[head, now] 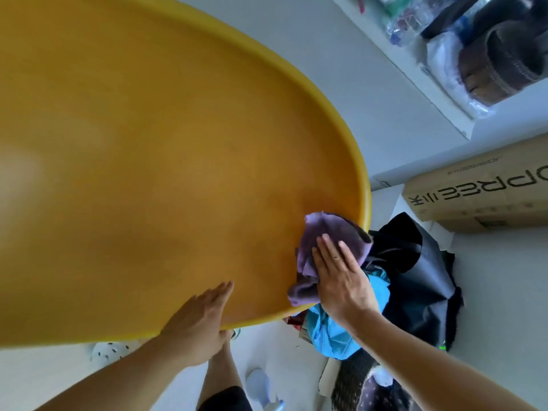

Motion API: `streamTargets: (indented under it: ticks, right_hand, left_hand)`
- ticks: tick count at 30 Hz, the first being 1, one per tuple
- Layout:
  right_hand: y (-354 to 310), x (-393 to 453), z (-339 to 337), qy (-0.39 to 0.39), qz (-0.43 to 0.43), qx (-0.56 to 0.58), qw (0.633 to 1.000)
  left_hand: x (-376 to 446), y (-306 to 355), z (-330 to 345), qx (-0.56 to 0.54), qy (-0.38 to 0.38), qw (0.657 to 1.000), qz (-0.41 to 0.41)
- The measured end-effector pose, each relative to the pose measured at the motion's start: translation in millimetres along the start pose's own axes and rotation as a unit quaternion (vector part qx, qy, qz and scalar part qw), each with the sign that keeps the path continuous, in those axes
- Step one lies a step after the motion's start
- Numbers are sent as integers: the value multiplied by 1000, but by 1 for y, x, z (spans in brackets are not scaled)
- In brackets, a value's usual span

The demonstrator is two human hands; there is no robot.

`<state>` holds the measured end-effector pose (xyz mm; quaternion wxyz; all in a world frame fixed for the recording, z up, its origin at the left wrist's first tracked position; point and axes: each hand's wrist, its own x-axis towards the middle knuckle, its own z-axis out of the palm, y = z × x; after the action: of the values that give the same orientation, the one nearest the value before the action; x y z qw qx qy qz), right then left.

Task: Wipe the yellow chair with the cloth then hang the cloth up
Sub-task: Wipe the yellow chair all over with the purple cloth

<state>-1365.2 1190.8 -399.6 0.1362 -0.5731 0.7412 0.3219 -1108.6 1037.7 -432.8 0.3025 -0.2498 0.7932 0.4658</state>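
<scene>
The yellow chair point(163, 173) fills most of the head view, its smooth curved shell very close to the camera. A crumpled purple cloth point(326, 232) lies on the shell near its right rim. My right hand point(341, 277) presses flat on the cloth with fingers spread. On the near edge of the shell, my left hand point(198, 321) rests with its fingers on the surface and the thumb under the rim.
A cardboard box point(480, 191) lies on the floor at the right. Dark bags point(421, 277) and a blue plastic bag point(332, 330) are heaped below the chair's right rim. White shelves point(444, 54) with stored items stand at the upper right. My leg and a slipper point(258, 381) are below.
</scene>
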Motion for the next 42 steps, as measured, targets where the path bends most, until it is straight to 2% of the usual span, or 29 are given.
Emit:
streamTargets:
  ticks: [2,5,10,12,16,22,25,27,29,32,35,37,39,42]
  right_hand:
    - [-4,10,0,-109,-69,8,992]
    - [-3,32,-15,-176,-140,-15,974]
    - [17,82,-54,-159,-132,-97,974]
    - [31,110,-73,-138,-113,-102,979]
    - [52,150,-100,-94,-143,-107,979]
    - [8,77,-44,-203,-237,-55,948]
    - [2,71,-43,-212,-294,-129,923]
    - [17,102,-60,-182,-244,-189,934]
    - [45,152,-97,-102,-173,-219,955]
    - [80,210,-163,29,-156,-307,938]
    - [79,220,-161,66,-149,-303,939]
    - [67,198,-126,30,-155,-257,953]
    - [51,157,-84,-47,-194,-212,957]
    - [35,117,-55,-156,-273,-175,933]
  left_hand:
    - [-3,7,11,-35,4,999,-1]
    - [-2,18,20,-79,34,996,-1]
    - [1,19,18,-117,83,990,-7]
    - [3,14,16,-121,98,988,-18]
    - [6,4,12,-133,110,984,-50]
    - [13,9,11,-135,122,980,-77]
    - [16,22,6,-128,130,981,-65]
    - [19,27,0,-122,142,980,-61]
    - [24,29,-6,-115,162,978,-61]
    - [29,30,-9,-108,176,976,-68]
    - [32,32,-6,-111,186,973,-79]
    - [32,35,-1,-116,190,971,-82]
    - [31,37,1,-129,181,972,-80]
    - [30,35,-10,-164,180,966,-91]
